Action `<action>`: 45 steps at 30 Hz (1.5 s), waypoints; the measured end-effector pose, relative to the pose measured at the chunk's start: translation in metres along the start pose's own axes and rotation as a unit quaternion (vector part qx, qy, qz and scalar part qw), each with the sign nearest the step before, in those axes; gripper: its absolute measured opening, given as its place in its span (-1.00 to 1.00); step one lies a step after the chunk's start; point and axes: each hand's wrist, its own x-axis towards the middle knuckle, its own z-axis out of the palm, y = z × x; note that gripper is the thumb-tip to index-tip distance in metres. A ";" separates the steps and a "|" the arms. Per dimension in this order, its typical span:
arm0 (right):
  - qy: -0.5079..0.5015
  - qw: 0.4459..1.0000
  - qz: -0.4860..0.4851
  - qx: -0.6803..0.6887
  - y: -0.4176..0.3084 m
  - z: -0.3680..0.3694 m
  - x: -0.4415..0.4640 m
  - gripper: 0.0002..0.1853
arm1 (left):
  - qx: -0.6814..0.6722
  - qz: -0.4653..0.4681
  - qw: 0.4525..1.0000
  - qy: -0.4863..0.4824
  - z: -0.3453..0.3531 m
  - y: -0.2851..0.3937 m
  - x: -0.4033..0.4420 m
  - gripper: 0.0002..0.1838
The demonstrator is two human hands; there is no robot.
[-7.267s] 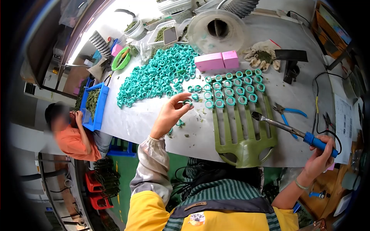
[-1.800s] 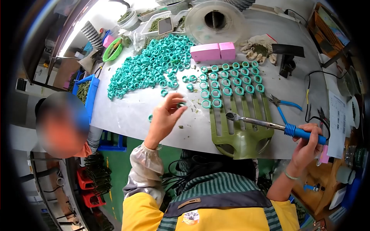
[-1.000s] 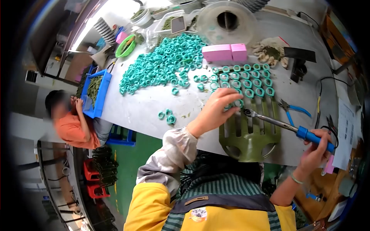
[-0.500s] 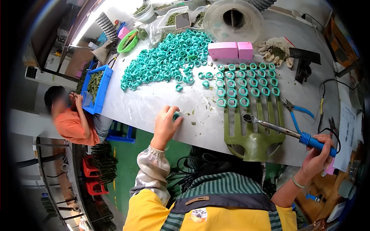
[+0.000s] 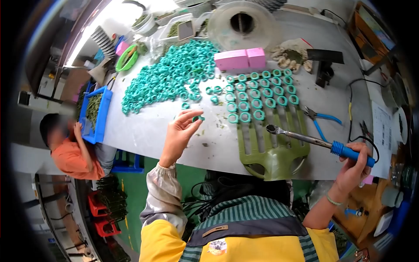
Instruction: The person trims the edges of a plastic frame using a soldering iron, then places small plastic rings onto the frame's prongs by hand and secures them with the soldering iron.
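Observation:
My left hand (image 5: 178, 135) pinches a small teal ring (image 5: 198, 118) between thumb and fingertips, just above the near part of the table. In my right hand (image 5: 354, 168) is a blue-handled tool (image 5: 325, 143) with a metal shaft and a rounded, hollow-looking tip. Its tip hovers over or rests on a flat olive-green slotted rack (image 5: 275, 161); which, I cannot tell. Rows of teal rings (image 5: 257, 103) sit along the far part of the rack's prongs. Beyond my left hand lies a big heap of loose teal rings (image 5: 170, 74), with several strays (image 5: 214, 91) nearer the rack.
Pink blocks (image 5: 233, 60) stand behind the rack. Blue-handled pliers (image 5: 321, 120), a black stand (image 5: 325, 65) and gloves (image 5: 293, 54) lie right. A clear round cover (image 5: 218, 22) is at the back. A co-worker in orange (image 5: 72, 157) sits left beside a blue bin (image 5: 98, 113).
My left hand has lifted slightly and turned, so the ring in its fingertips shows more plainly. The whole view has shifted, moving the table leftward. My right hand keeps hold of the tool.

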 end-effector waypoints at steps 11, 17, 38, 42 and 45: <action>0.011 1.000 0.006 0.003 0.023 -0.004 0.006 -0.75 | 0.213 0.352 0.909 -0.063 0.147 0.033 0.042 -0.66; 0.000 1.000 -0.010 0.013 0.027 0.009 0.005 -0.75 | 0.231 0.360 0.900 -0.083 0.161 0.028 0.050 -0.68; 0.020 0.999 -0.027 -0.007 0.014 -0.021 0.009 -0.75 | 0.413 0.073 0.897 0.142 -0.026 -0.062 0.069 -0.69; 0.024 0.999 -0.032 -0.016 0.004 -0.019 0.008 -0.72 | 0.251 0.082 0.957 0.122 -0.028 -0.062 0.056 -0.88; 0.020 0.999 -0.031 -0.024 0.000 -0.018 0.007 -0.70 | 0.316 0.075 0.939 0.111 -0.026 -0.055 0.045 -0.87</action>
